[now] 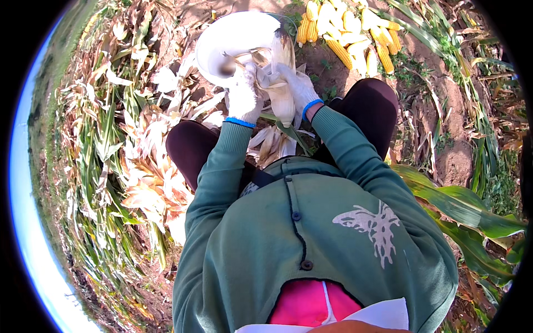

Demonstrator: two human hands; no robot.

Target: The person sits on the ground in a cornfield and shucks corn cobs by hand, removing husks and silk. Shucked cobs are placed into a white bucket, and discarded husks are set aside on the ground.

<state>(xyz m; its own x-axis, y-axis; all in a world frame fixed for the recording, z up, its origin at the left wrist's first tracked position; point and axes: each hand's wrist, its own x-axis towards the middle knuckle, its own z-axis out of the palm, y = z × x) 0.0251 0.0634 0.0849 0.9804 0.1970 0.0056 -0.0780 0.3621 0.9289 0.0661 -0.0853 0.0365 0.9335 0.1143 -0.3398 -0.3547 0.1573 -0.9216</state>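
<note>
Both hands wear white knit gloves with blue cuffs. My right hand [297,87] grips an ear of corn [283,50] still wrapped in pale dry husk, its dark silk end pointing away from me. My left hand [244,93] is closed at the ear's left side on dry husk leaves [259,58]; the exact grip is partly hidden by the glove. Some husk hangs down between the hands. Just beyond them, a white bucket [237,31] lies tilted with its mouth showing, and a dark blurred patch is visible inside it.
Husked yellow corn cobs [339,50] lie heaped on the soil at the far right. Discarded husks [156,183] pile up by my left knee. Cut corn stalks [104,137] cover the ground further left, and broad green leaves [466,208] reach in at the right.
</note>
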